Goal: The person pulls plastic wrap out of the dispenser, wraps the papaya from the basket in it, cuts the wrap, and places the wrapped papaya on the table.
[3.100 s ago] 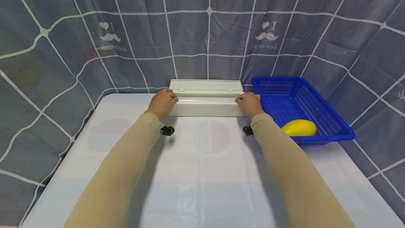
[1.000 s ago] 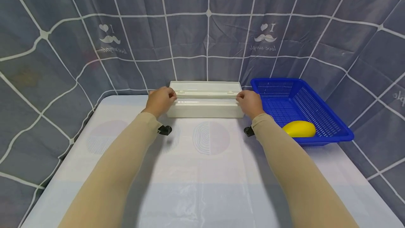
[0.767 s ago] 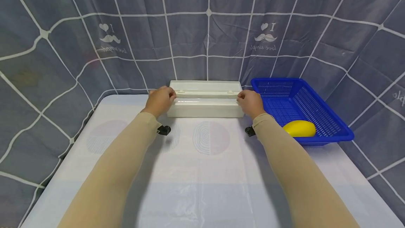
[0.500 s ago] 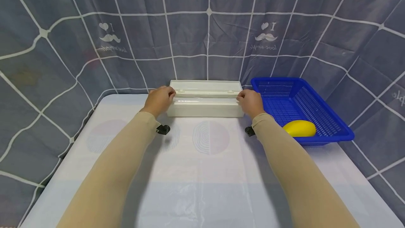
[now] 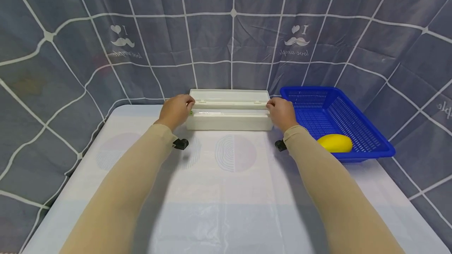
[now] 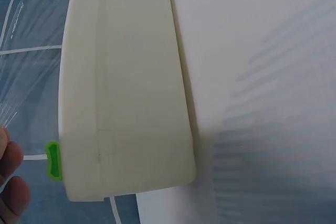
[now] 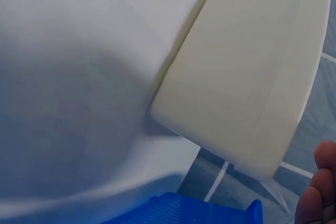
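Note:
A white cling film dispenser (image 5: 229, 122) lies lengthwise at the table's back, its lid (image 5: 229, 95) raised. Clear cling film (image 6: 16, 82) rises behind the box and gathers in creases at my left fingertips in the left wrist view. My left hand (image 5: 175, 111) pinches it near the box's left end. Close by, a green slide cutter (image 6: 53, 160) sticks out from the box's edge. My right hand (image 5: 282, 113) is at the other end, thumb and fingers pinched together. A clear corner of film stretches toward them in the right wrist view.
A blue plastic basket (image 5: 367, 128) stands on the right, close to my right forearm, with a smooth yellow object (image 5: 335, 143) inside. Behind the white-covered table (image 5: 222, 222) hangs a grey checked curtain (image 5: 212, 38).
Both hands have drawn slightly apart, the left going left and the right going right. The green slide cutter now shows beside my left hand. Box and basket stay put.

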